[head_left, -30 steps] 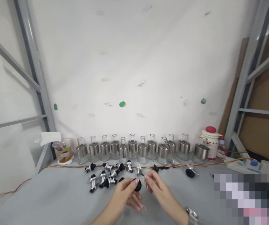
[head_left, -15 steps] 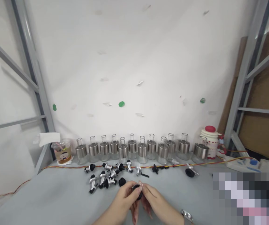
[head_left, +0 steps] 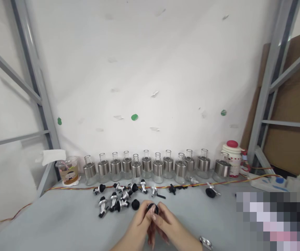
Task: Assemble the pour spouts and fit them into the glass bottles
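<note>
Both hands meet low in the centre around a round black stopper-like piece (head_left: 153, 207); its underside is hidden by the fingers. My left hand (head_left: 142, 219) grips it from the left, thumb on its face. From the right, my right hand (head_left: 167, 220) closes on it too, thumb beside the left thumb. Just beyond the left hand a black stopper (head_left: 135, 204) rests on the grey table (head_left: 68, 216). Several silver pourer spouts with black stoppers (head_left: 113, 199) lie in a cluster to the left. A bare silver spout (head_left: 153, 191) and a black star-shaped part (head_left: 172, 189) lie behind the hands.
Several glass bottles with metal sleeves (head_left: 136, 169) line the wall. A twisted cable (head_left: 87, 188) runs before them. At left stands a plastic cup (head_left: 70, 170); at right are a white flask (head_left: 232, 158), a power strip (head_left: 267, 183) and a silver spout with black base (head_left: 211, 191).
The black piece has turned to face upward more, and both thumbs now press together on its near side. The view has shifted slightly; the parts on the table lie as before.
</note>
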`<state>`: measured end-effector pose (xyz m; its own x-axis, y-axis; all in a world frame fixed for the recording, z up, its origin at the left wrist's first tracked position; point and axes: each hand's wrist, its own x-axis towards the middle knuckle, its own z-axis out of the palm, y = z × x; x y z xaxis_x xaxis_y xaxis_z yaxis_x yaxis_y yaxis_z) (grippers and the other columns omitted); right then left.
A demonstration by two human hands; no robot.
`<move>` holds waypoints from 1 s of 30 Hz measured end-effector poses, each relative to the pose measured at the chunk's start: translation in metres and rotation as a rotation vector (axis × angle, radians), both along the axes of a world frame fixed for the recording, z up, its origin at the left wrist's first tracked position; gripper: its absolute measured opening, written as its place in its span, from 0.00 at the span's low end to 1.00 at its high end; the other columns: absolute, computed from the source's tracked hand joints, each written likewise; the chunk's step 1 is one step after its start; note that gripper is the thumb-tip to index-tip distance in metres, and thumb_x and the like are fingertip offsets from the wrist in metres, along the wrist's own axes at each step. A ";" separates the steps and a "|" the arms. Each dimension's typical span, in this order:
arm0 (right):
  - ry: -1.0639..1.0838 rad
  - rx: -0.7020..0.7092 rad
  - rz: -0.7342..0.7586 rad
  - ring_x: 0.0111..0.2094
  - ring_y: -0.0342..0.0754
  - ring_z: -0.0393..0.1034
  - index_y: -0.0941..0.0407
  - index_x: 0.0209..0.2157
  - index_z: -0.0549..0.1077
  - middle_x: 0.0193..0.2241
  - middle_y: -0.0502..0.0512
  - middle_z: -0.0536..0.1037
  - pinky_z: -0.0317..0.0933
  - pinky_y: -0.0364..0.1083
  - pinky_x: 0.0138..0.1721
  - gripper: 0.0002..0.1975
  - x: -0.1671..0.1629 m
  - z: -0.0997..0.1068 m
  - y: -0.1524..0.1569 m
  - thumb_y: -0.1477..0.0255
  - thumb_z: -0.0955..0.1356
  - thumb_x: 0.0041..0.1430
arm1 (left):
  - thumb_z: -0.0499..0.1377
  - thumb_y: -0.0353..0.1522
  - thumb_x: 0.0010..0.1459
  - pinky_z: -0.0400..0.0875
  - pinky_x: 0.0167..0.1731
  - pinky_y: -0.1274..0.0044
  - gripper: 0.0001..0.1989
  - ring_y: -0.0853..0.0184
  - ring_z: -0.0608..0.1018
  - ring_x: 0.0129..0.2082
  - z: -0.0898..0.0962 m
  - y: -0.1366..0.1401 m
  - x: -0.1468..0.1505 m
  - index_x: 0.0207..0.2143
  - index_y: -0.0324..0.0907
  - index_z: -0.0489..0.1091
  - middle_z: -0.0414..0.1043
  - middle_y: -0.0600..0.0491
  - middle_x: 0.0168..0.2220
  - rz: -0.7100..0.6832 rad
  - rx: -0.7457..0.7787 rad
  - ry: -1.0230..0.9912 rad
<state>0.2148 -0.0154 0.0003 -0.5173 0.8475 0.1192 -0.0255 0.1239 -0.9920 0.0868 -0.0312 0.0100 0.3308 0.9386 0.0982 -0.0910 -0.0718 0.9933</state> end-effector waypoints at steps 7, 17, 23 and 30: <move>0.020 -0.082 0.090 0.15 0.33 0.52 0.57 0.23 0.60 0.17 0.42 0.63 0.46 0.36 0.14 0.18 0.006 0.016 0.000 0.63 0.72 0.39 | 0.47 0.45 0.56 0.49 0.10 0.86 0.16 0.79 0.57 0.10 0.007 -0.007 -0.008 0.33 0.41 0.59 0.56 0.63 0.16 -0.086 0.073 0.178; -0.044 -0.170 0.099 0.12 0.32 0.50 0.58 0.22 0.63 0.14 0.41 0.65 0.45 0.36 0.12 0.18 0.008 0.017 0.001 0.66 0.74 0.33 | 0.52 0.46 0.51 0.51 0.12 0.85 0.17 0.80 0.56 0.13 0.026 -0.013 -0.014 0.31 0.41 0.59 0.56 0.62 0.20 -0.151 -0.003 0.167; -0.017 -0.184 0.125 0.11 0.33 0.53 0.59 0.23 0.64 0.14 0.41 0.66 0.46 0.35 0.10 0.19 0.012 0.016 0.005 0.64 0.74 0.33 | 0.55 0.45 0.50 0.49 0.08 0.87 0.16 0.80 0.58 0.09 0.017 -0.006 -0.007 0.29 0.42 0.59 0.59 0.63 0.16 -0.161 -0.082 0.007; 0.216 -0.301 0.145 0.06 0.35 0.53 0.59 0.18 0.65 0.06 0.45 0.63 0.40 0.35 0.06 0.30 0.014 0.022 0.015 0.45 0.56 0.47 | 0.48 0.50 0.51 0.49 0.04 0.86 0.21 0.76 0.61 0.05 0.010 0.006 0.000 0.25 0.40 0.61 0.62 0.60 0.11 0.015 -0.390 -0.315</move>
<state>0.2284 -0.0006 0.0222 -0.6241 0.7813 -0.0042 -0.2337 -0.1919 -0.9532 0.0870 -0.0251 0.0204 0.3273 0.9299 -0.1680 -0.3928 0.2956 0.8708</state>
